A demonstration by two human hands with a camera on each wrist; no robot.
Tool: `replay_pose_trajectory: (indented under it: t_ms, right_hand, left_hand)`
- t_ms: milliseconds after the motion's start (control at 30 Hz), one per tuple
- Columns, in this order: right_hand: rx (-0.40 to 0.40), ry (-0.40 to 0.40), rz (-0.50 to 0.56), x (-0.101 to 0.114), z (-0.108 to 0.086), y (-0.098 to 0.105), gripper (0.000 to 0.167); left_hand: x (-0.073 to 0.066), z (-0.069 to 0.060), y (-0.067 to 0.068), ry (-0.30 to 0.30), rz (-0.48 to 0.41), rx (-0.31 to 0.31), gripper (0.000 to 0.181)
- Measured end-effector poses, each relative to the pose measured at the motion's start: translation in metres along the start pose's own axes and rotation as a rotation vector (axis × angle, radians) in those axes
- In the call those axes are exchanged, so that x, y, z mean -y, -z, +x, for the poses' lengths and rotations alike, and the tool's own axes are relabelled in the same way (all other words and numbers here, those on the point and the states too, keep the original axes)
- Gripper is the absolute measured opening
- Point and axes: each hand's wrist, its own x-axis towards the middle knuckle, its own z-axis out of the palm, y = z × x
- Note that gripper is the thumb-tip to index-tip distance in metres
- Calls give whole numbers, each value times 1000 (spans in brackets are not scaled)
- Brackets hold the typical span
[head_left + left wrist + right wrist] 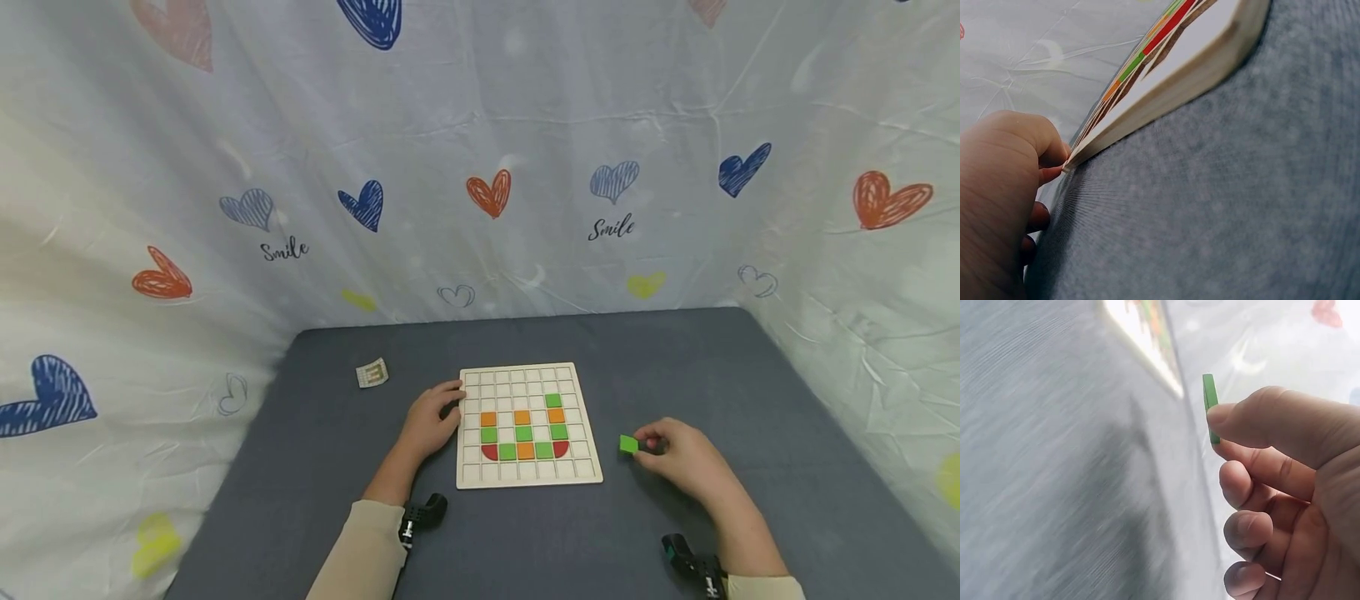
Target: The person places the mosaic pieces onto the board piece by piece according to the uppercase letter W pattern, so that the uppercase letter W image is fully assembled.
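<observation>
A pale square grid board [517,476] lies flat on the dark table, with green, orange and red tiles in some of its cells. My left hand [431,427] rests against the board's left edge; its fingertips touch the rim there. In the left wrist view, fingertips of the left hand [1004,181] meet the board edge [1166,100]. Right of the board, my right hand [684,457] pinches a thin green square tile [628,445] between thumb and index finger. The right wrist view shows this green tile [1210,403] edge-on, held above the table.
A small printed card [372,373] lies on the table [675,358] beyond the left hand. A white curtain [555,275] printed with hearts hangs behind and at both sides of the table. Each wrist wears a black camera [427,510].
</observation>
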Motion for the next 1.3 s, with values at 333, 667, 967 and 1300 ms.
replay_pose_trajectory:
  t_ms: [333, 667, 967, 1300]
  right_hand:
    - [-16, 97, -31, 44, 26, 5, 22]
    - [23, 216, -28, 92, 51, 6, 22]
    - [57, 279, 3, 121, 75, -9, 24]
    - [106, 320, -36, 154, 98, -30, 23]
  left_hand:
    - [2, 0, -1, -3, -13, -4, 34]
    - [2, 0, -2, 1, -3, -3, 34]
    - [4, 0, -2, -7, 1, -4, 34]
    - [4, 0, -2, -18, -2, -5, 34]
